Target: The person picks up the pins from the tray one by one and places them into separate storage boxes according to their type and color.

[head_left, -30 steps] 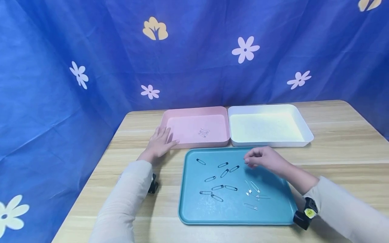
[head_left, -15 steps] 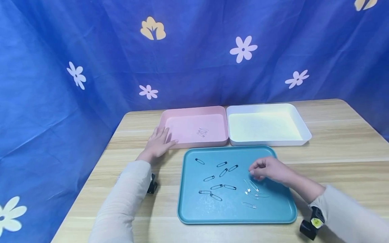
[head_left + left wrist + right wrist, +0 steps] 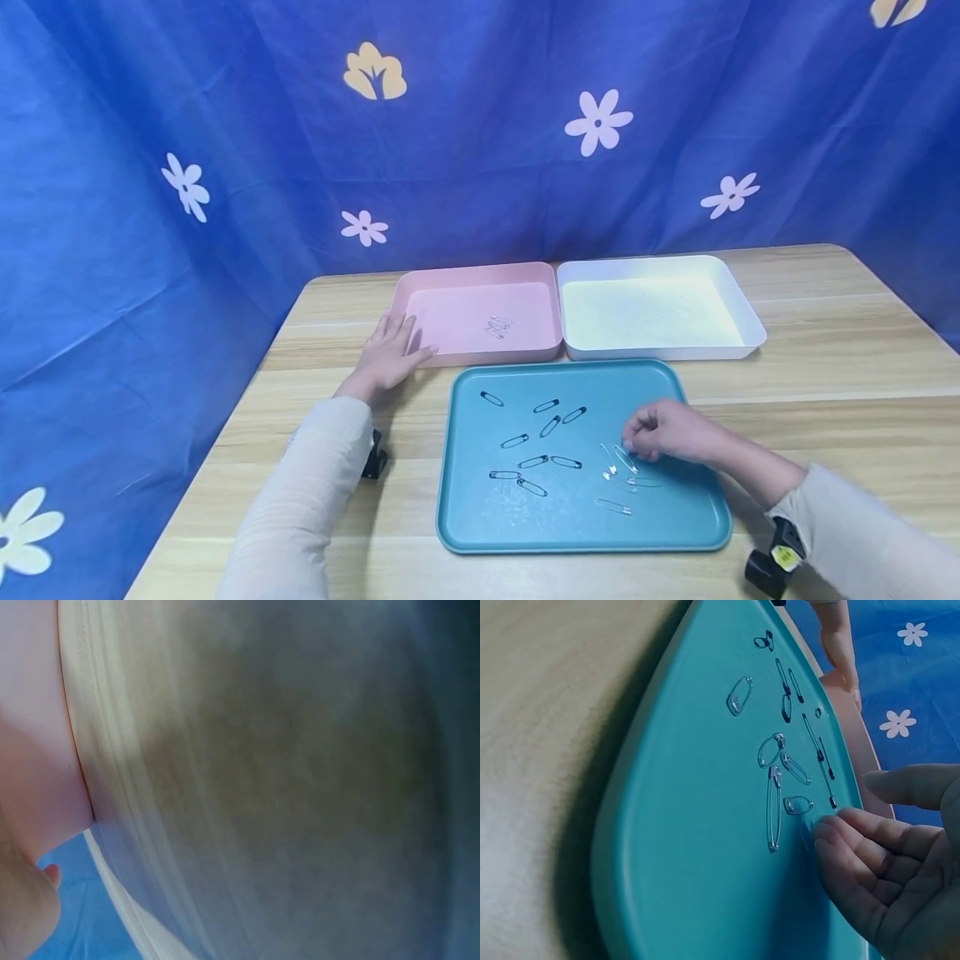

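Note:
My left hand (image 3: 386,357) rests with straight fingers on the left front corner of the pink tray (image 3: 480,357). Over the right part of the teal tray (image 3: 577,542), my right hand (image 3: 671,431) hovers palm down, fingertips beside a group of silver safety pins (image 3: 615,507). In the right wrist view its thumb stands apart from the loosely bent fingers (image 3: 847,847), with nothing between them; a silver safety pin (image 3: 799,805) lies just by the fingertips. Several black safety pins (image 3: 533,461) are spread over the left half of the teal tray. A few silver pins (image 3: 497,326) lie inside the pink tray.
A white tray (image 3: 660,353) stands against the pink tray's right side, behind the teal one. All three sit on a wooden table (image 3: 840,333). Behind it hangs a blue flowered cloth (image 3: 480,150). Mostly blurred table and a bit of forearm (image 3: 30,765) fill the left wrist view.
My right hand has come down and toward me over the teal tray, from near its back edge to the silver pins. The left hand has stayed on the pink tray.

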`<state>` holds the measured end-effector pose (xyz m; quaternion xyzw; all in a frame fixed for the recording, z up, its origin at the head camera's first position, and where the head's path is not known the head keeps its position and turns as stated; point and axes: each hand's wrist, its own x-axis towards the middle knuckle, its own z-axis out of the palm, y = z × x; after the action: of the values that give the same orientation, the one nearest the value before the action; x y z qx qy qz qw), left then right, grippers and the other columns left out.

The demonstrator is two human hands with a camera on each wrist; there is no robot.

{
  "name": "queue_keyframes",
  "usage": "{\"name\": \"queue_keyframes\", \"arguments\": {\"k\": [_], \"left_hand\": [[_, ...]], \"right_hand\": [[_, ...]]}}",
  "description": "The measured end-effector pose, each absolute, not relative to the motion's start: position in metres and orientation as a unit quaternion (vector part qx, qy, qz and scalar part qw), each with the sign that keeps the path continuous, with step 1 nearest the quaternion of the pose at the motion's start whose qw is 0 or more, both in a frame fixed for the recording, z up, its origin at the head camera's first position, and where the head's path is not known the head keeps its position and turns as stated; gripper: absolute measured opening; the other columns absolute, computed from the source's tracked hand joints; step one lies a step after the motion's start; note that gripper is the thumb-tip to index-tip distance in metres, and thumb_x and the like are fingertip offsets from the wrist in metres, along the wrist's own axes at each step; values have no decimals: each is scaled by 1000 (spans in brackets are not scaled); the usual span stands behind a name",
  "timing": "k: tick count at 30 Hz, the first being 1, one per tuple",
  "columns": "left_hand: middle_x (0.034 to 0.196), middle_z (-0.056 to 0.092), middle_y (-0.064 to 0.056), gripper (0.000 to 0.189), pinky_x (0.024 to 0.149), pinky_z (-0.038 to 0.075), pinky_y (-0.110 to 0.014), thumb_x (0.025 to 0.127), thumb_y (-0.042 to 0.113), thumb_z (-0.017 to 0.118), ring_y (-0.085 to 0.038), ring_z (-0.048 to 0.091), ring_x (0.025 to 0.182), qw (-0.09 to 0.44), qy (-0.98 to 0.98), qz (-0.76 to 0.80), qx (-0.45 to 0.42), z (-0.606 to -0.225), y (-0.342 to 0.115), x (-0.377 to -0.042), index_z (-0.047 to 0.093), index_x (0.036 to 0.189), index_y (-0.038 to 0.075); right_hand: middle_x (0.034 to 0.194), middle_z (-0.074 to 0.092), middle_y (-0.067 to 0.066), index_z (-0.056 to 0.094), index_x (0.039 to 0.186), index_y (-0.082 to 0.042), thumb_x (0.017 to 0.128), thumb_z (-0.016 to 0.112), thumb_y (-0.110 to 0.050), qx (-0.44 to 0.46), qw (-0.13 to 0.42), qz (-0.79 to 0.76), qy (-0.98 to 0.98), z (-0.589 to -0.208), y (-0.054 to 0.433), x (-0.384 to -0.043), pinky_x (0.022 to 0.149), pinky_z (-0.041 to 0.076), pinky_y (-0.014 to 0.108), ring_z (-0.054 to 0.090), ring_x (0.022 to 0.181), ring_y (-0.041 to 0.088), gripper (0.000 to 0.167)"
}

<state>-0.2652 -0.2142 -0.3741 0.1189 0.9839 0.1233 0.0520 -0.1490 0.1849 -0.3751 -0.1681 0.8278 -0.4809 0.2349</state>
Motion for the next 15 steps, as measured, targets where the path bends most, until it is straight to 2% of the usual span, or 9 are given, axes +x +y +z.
{"name": "queue_keyframes", "arguments": {"k": [7, 15], "left_hand": [[142, 4, -19, 81, 99, 0, -52, 83, 60, 29, -36, -9, 126, 54, 984, 120, 119, -374, -214, -265, 9, 138, 4], [142, 4, -19, 82, 99, 0, -52, 83, 60, 29, -36, -8, 126, 54, 984, 119, 117, -374, -214, -265, 9, 138, 3]], "right_hand": [[59, 52, 1, 60, 77, 2, 70, 63, -6, -182, 223, -439, 851, -379, 181, -145, 45, 37, 21, 47, 53, 13, 10], [57, 47, -2, 55, 68, -4, 66, 65, -4, -172, 171, -356, 902, -381, 170, -138, 46, 38, 22, 44, 52, 11, 10]]}}
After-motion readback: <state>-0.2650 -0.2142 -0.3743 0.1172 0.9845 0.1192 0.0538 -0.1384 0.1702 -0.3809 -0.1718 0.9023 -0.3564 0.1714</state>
